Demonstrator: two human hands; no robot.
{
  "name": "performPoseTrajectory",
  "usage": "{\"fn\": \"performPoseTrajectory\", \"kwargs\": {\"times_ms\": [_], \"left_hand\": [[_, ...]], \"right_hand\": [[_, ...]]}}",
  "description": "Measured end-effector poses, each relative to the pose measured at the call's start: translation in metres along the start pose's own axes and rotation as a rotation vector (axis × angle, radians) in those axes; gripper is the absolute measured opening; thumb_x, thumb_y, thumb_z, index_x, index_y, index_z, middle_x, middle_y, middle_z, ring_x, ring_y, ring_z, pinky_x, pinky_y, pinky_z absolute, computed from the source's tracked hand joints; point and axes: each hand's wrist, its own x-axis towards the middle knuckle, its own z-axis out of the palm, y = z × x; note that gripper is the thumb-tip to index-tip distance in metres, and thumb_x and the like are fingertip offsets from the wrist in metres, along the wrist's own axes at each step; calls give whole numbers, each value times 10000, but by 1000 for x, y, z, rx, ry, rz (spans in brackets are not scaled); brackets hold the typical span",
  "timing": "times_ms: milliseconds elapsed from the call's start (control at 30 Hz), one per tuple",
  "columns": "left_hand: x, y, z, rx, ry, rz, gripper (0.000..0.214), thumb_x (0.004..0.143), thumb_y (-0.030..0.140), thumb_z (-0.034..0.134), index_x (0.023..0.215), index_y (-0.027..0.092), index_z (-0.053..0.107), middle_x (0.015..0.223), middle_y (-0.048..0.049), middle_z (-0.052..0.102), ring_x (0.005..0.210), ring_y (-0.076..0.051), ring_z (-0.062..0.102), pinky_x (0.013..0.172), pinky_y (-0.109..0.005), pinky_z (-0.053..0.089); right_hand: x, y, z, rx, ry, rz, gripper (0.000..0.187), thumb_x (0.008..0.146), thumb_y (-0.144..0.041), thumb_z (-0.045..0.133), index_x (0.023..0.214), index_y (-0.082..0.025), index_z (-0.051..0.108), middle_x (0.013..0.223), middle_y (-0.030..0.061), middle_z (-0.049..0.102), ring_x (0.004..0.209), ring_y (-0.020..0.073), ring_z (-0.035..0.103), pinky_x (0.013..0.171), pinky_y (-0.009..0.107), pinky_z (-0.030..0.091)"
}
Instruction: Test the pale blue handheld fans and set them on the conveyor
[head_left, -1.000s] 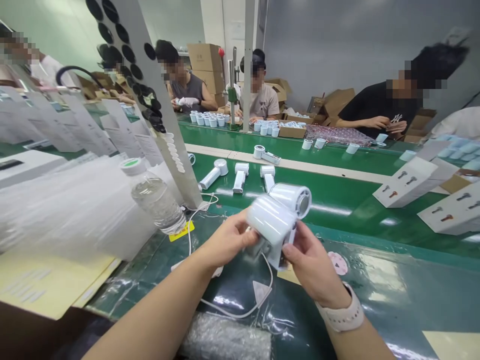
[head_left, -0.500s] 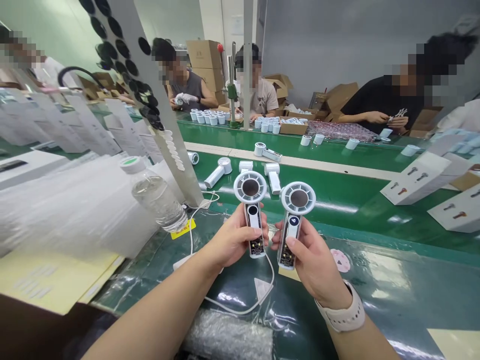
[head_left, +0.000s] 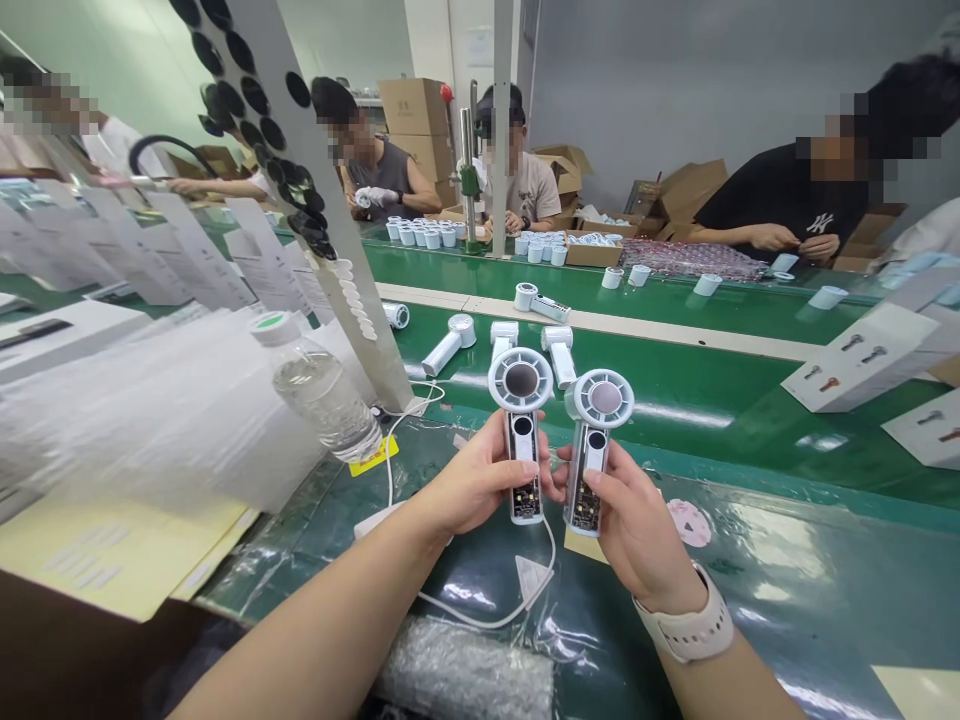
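My left hand (head_left: 472, 480) grips the handle of a white hand-held fan (head_left: 520, 400), held upright with its round head facing me. My right hand (head_left: 637, 525) grips a second white fan (head_left: 596, 420) the same way, close beside the first. Both handles show a small dark screen and an open circuit board at the bottom. A white cable (head_left: 487, 620) loops on the green mat below my hands. I wear a pale watch strap (head_left: 686, 630) on the right wrist.
Several more white fans (head_left: 450, 345) lie on the green conveyor belt (head_left: 675, 390) beyond my hands. A clear water bottle (head_left: 315, 385) stands at left by a slanted post. White product boxes (head_left: 862, 355) sit at right. Other people work across the belt.
A second ago both fans were bunched together, heads pointing away. I have since turned them upright and apart, one in each hand, and now hold them steady.
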Motion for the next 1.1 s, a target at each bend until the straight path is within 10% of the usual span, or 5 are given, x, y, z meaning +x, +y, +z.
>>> {"fn": "performPoseTrajectory", "kwargs": {"times_ms": [367,1100], "left_hand": [[7,-5,-2,4,213,-23,305,741,222,697,988,195,521,794,28,596,619,-119,599,614,-290,510],[6,-5,-4,66,100,-48,333,748,285,717,1008,197,528,816,10,594,629,-134,601,597,-299,501]], "right_hand": [[0,9,5,-17,44,-36,299,760,-467,759,888,-207,685,885,42,685,673,173,616,586,315,545],[0,3,5,39,32,-7,331,746,-470,779,961,-244,670,964,32,681,720,177,623,629,339,535]]}}
